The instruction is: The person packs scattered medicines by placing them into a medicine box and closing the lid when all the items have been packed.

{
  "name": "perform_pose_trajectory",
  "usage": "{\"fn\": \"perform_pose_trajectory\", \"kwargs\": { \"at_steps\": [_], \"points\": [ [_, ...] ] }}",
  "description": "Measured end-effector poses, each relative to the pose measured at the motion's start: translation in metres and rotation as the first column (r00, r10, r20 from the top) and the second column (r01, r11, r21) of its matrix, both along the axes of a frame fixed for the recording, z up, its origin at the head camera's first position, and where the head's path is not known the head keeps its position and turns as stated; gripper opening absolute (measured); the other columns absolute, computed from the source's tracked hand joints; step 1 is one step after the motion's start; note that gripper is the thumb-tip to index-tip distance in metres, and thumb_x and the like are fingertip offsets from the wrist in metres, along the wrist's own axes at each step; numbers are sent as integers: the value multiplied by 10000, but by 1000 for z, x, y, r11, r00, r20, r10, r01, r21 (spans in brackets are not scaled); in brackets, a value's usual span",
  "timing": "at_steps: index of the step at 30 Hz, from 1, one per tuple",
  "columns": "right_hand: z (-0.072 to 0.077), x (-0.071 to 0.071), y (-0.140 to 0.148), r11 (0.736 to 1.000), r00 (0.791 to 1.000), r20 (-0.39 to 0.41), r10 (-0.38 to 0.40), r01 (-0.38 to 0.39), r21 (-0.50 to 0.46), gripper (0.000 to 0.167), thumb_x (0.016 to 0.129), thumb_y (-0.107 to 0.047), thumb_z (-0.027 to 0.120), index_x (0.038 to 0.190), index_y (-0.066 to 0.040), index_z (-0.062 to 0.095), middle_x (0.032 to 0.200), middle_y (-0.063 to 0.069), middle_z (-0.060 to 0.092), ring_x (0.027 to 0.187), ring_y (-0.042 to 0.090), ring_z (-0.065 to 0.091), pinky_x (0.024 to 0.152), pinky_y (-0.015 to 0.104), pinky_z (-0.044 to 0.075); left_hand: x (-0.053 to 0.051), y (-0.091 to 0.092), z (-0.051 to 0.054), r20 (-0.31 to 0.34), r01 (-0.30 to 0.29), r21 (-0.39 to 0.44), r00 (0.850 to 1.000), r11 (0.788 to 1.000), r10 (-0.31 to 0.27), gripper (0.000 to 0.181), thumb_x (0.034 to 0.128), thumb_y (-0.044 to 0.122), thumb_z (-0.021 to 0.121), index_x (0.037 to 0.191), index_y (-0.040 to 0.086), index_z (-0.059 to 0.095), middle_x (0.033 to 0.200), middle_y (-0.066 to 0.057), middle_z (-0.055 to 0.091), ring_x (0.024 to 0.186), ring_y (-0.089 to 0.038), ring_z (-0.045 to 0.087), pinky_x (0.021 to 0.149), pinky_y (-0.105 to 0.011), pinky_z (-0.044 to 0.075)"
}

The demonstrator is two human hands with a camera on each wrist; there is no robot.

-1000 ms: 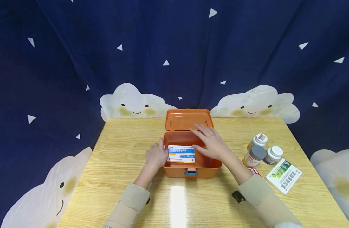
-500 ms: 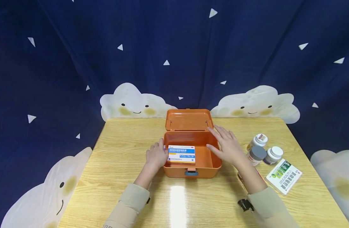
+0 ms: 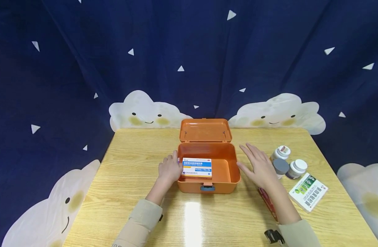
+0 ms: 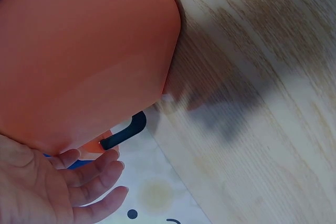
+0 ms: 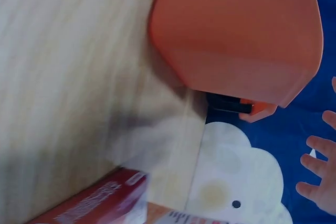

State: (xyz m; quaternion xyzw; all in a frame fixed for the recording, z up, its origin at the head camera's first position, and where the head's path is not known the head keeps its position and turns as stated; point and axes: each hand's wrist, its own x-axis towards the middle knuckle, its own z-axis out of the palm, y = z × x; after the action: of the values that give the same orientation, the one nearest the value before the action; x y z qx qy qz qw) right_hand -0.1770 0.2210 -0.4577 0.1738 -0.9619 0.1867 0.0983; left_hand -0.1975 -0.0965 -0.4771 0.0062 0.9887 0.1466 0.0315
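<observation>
An orange box (image 3: pixel 189 187) stands with its lid (image 3: pixel 205 130) tipped back. A white and blue medicine box (image 3: pixel 197 168) lies inside against the left wall. My left hand (image 3: pixel 170 168) rests at the left rim, its fingers loosely bent in the left wrist view; where the thumb lies is hidden. To the right of the orange box hovers my right hand (image 3: pixel 260 168), fingers spread and holding nothing. In the right wrist view its fingertips (image 5: pixel 315 165) show at the right edge, apart from the orange box (image 5: pixel 236 35).
Right of the right hand stand a white-capped bottle (image 3: pixel 281 152), a grey-capped bottle (image 3: pixel 281 166) and another white-capped bottle (image 3: pixel 297 168). A white and green box (image 3: pixel 308 192) lies nearer. Beside the right forearm is a red box (image 3: pixel 267 202). A blue curtain (image 3: pixel 207 61) hangs behind.
My right hand has moved from above the orange box out past its right side, with nothing in it. The left hand has stayed at the rim, and the medicine box has not moved.
</observation>
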Motion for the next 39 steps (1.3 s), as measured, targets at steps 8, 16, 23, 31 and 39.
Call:
{"fn": "perform_pose_trajectory", "kwargs": {
  "at_steps": [8,16,23,31,39],
  "points": [
    [-14,16,14,998,998,-29,-55,54,-31,626,878,-430,533,1414,-184,323,1435,159,308,1289,381,289,991,585,204,0,0,-1,7,-2,12,1000,1000,2,393,875,270,467,1205,79,373,994,-149,552,899,-324,541,714,-479,428],
    [-29,31,25,990,992,-70,-107,100,-102,605,865,-379,571,1387,-152,366,1390,191,360,1247,401,335,957,577,240,0,0,1,11,3,9,1000,1000,-3,402,877,274,469,1215,82,364,1003,-151,551,904,-322,539,717,-478,424],
    [-40,45,35,974,978,-98,-183,167,-155,618,815,-356,639,1340,-112,423,1339,192,409,1190,430,373,929,582,263,0,0,0,16,1,9,1000,1000,-1,411,877,273,465,1226,82,361,1017,-154,551,914,-326,538,729,-481,424],
    [-57,61,48,957,959,-145,-245,215,-193,689,706,-313,723,1309,-94,471,1287,179,462,1155,415,410,892,589,286,-1,0,-1,25,1,3,1000,1000,-1,404,882,274,458,1226,87,358,1028,-154,548,916,-323,533,729,-477,425],
    [-73,73,58,937,941,-137,-309,276,-214,744,632,-305,785,1274,-64,495,1252,207,489,1117,421,443,855,565,318,-1,0,-2,27,-9,8,1000,1000,9,408,886,269,465,1235,89,356,1043,-154,546,927,-321,529,739,-479,423]
  ]
}}
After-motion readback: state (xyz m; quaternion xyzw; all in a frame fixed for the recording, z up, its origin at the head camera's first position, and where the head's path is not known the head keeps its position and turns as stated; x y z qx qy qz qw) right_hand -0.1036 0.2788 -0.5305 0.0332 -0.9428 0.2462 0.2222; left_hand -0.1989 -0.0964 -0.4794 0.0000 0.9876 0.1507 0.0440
